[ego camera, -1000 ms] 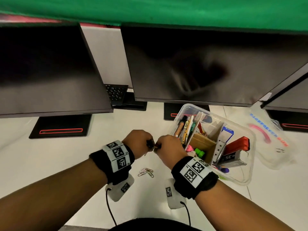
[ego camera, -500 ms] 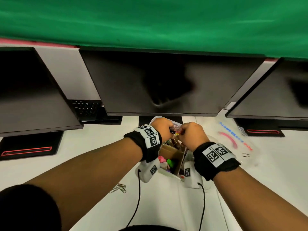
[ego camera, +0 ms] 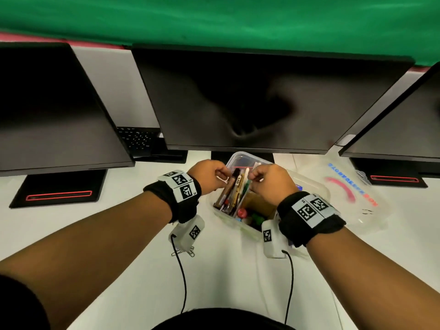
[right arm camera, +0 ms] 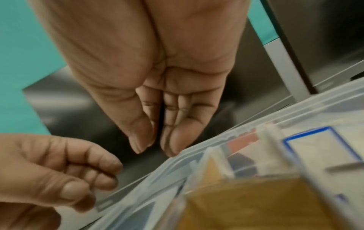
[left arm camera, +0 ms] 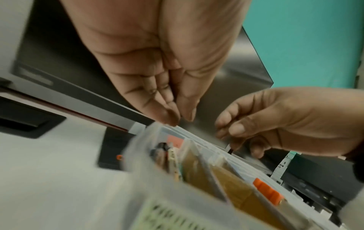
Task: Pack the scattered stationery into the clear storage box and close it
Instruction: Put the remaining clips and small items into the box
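Clear storage box (ego camera: 240, 163): stood open on the white bench (ego camera: 119, 234) toward its far edge, just in front of the middle monitor (ego camera: 262, 101), crammed with pens, markers and a cardboard divider.
Lid (ego camera: 352, 196): lay flat on the bench just to the right of the box.
Left hand (ego camera: 209, 175): hovered over the box's left rim, thumb and forefinger pinched together; whether anything sat between them I could not tell.
Right hand (ego camera: 271, 179): hung over the box, fingertips pinching a thin dark strip.
Paper clips (ego camera: 183, 253): lay on the bench nearer the front edge, under the left wrist.
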